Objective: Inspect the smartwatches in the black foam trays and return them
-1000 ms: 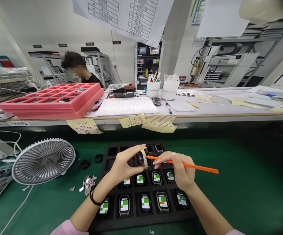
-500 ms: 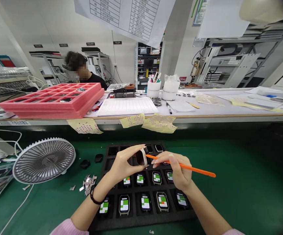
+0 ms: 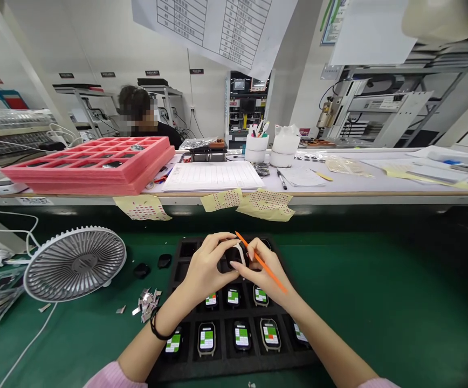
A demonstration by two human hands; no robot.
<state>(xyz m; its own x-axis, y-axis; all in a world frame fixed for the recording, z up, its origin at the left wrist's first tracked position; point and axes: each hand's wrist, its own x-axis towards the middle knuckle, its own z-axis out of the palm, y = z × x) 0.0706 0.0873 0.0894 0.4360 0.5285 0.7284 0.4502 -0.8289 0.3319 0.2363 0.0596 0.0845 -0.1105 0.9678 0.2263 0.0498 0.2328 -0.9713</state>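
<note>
My left hand (image 3: 206, 264) grips a smartwatch (image 3: 240, 252) by its edges, thumb below and fingers above. The dark watch case has a light band and is tilted on its side, partly hidden by fingers. My right hand (image 3: 267, 268) holds a thin orange stick (image 3: 272, 276) slanting across its fingers. The right thumb and fingertips also touch the watch. Beneath both hands lies a black foam tray (image 3: 193, 369). Several watches sit in its compartments with lit green-and-white screens, such as a framed watch (image 3: 269, 332) in the front row.
A grey fan (image 3: 76, 264) stands at left. Beside the tray are small metallic pieces (image 3: 147, 303) and two dark cases (image 3: 164, 261). A raised shelf carries a pink foam tray (image 3: 137, 180), paper sheets (image 3: 213, 177) and a pen cup (image 3: 256, 148). A person (image 3: 137, 116) sits beyond.
My right hand has moved left against the watch. The orange stick has swung from nearly level to a steep slant, its tip now above the watch. The watch has turned slightly.
</note>
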